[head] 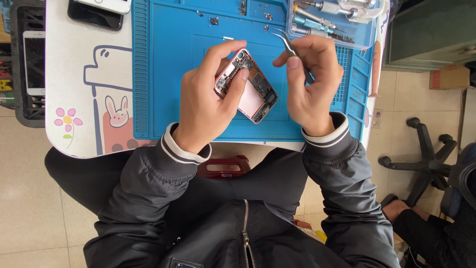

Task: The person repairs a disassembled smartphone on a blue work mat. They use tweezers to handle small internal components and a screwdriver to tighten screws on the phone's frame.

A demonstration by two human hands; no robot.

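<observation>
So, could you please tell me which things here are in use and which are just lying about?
In use: opened phone in left hand; tweezers in right hand; blue work mat.
Lying about: two phones, tool tray, red phone case.

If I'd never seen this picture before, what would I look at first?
Probably the opened pink phone in the middle, its insides showing, held over the bright blue work mat by the left hand. Right beside it, the right hand pinches curved metal tweezers, tips pointing up and away from the phone. Then maybe the cartoon bunny and flower on the white table at the left.
</observation>
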